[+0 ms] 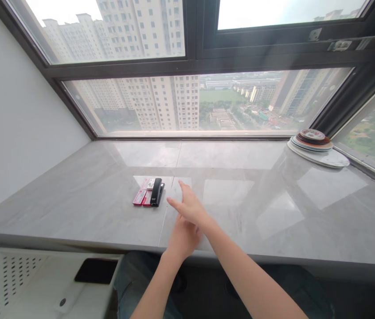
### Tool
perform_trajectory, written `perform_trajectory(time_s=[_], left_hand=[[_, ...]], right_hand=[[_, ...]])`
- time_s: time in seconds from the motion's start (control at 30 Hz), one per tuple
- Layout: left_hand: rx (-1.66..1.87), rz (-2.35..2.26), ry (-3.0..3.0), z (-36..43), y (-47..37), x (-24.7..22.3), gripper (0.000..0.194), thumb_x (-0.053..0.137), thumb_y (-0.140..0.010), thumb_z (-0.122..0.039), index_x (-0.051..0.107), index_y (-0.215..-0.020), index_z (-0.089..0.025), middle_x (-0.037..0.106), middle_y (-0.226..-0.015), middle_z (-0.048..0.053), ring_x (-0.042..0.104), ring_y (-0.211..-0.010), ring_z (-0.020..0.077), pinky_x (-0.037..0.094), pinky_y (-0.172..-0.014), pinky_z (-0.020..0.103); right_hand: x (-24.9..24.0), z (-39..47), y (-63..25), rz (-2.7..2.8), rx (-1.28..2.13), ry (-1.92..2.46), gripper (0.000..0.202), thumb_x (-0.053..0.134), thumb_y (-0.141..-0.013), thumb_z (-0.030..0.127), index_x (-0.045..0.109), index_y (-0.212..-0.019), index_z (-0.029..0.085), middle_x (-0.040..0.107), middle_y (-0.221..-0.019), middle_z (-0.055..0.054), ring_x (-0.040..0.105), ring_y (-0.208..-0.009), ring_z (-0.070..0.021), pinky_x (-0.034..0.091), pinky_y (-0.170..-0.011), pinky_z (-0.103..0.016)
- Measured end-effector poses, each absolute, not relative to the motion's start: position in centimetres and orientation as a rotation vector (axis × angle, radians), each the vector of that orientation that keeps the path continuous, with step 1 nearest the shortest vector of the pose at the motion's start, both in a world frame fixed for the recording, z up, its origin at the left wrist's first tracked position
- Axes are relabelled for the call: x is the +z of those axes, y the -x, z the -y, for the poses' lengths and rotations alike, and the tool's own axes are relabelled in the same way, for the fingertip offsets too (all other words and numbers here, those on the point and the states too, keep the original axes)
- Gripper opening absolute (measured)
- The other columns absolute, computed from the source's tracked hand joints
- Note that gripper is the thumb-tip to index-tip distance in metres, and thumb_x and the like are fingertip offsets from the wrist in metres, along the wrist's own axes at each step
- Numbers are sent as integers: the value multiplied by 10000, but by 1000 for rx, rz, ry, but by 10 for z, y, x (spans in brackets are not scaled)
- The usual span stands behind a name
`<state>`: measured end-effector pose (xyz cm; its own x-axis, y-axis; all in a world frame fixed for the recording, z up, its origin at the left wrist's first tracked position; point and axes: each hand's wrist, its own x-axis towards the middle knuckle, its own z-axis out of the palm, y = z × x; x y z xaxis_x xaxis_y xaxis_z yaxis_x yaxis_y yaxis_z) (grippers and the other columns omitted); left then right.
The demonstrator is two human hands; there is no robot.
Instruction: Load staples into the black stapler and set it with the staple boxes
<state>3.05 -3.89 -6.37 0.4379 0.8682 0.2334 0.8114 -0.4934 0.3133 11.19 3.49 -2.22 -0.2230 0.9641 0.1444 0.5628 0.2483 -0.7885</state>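
Note:
My right hand (190, 207) is in front of me over the near part of the grey marble-patterned sill (91, 195), thumb and fingers stretched forward and apart, with nothing in it. Beneath it, my left hand (183, 239) crosses under the right wrist; its fingers are mostly hidden, so their pose is unclear. Just left of my right fingertips lies a black stapler (156, 192). Several small red-and-white boxes (140, 197) are grouped against its left side. Neither hand touches the stapler or the boxes.
At the right rear corner sits a stack of round plates or mats (317, 148). A wide dark-framed window (190, 66) rises behind the sill. Below the sill's front edge at left, a dark phone-like slab (96, 271) lies on a white perforated plastic surface (17, 283).

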Motion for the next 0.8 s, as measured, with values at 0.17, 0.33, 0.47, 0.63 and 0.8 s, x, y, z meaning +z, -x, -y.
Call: perform_trajectory(time_s=[0.17, 0.33, 0.47, 0.63, 0.8], left_hand=[[486, -1421, -2555, 36, -22, -70, 557, 430, -1050, -278, 358, -1601, -313, 296, -1701, -1, 215, -1595, 272, 270, -1291, 522], [515, -1417, -2540, 36, -24, -59, 510, 455, -1028, -273, 465, -1537, -291, 427, -1636, 33, 319, -1553, 304, 316, -1264, 536], [811, -1528, -2321, 42, -28, -45, 377, 432, -1007, -199, 597, -1342, -246, 629, -1379, 94, 561, -1313, 296, 500, -1083, 479], [890, -1743, -2192, 41, -33, -39, 258, 437, -1033, -251, 658, -1165, -266, 638, -1269, 82, 588, -1195, 284, 520, -998, 465], [684, -1710, -2404, 28, -43, -43, 468, 470, -1035, -338, 487, -1503, -353, 394, -1645, 37, 369, -1473, 344, 404, -1116, 570]], right_hand=[[-6, -83, -29, 2011, 737, 1527, 884, 595, -938, 616, 275, -1592, 115, 409, -1543, -226, 401, -1400, -374, 448, -1060, -503], [-2, -105, -28, 2129, 594, 1530, 546, 656, -915, 382, 521, -1393, 153, 537, -1402, -177, 489, -1258, -337, 478, -981, -450], [-2, -93, -84, 2182, 498, 1505, 563, 581, -882, 129, 529, -1436, 217, 598, -1375, -124, 494, -1266, -312, 426, -1024, -447], [-6, -58, -164, 2138, 398, 1511, 566, 492, -914, 70, 583, -1424, 299, 631, -1389, -60, 484, -1330, -282, 204, -1198, -536], [-23, -29, -187, 1865, 258, 1587, 395, 539, -1005, 314, 624, -1391, 318, 599, -1459, -55, 423, -1428, -282, 120, -1235, -559]])
